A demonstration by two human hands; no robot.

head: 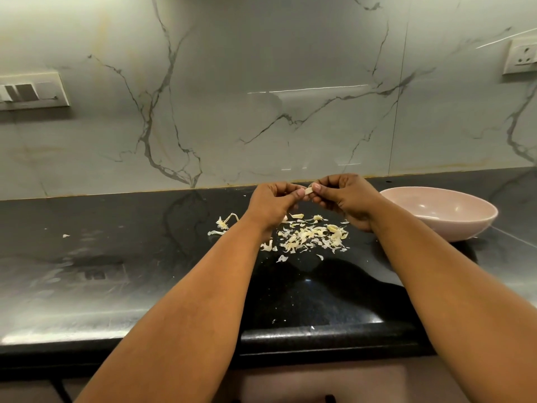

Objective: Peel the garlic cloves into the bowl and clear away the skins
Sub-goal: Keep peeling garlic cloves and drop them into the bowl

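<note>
Garlic clove (308,191) pinched between left hand (271,203), right hand (345,199) above skins (312,235).

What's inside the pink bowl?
The pink bowl looks empty where its inside shows. Its near wall hides the bottom front part, so a clove could sit there unseen.

Bare countertop (116,257) lies open leftward; garlic skins (311,235) litter the middle, pink bowl (441,216) blocks the right.
</note>
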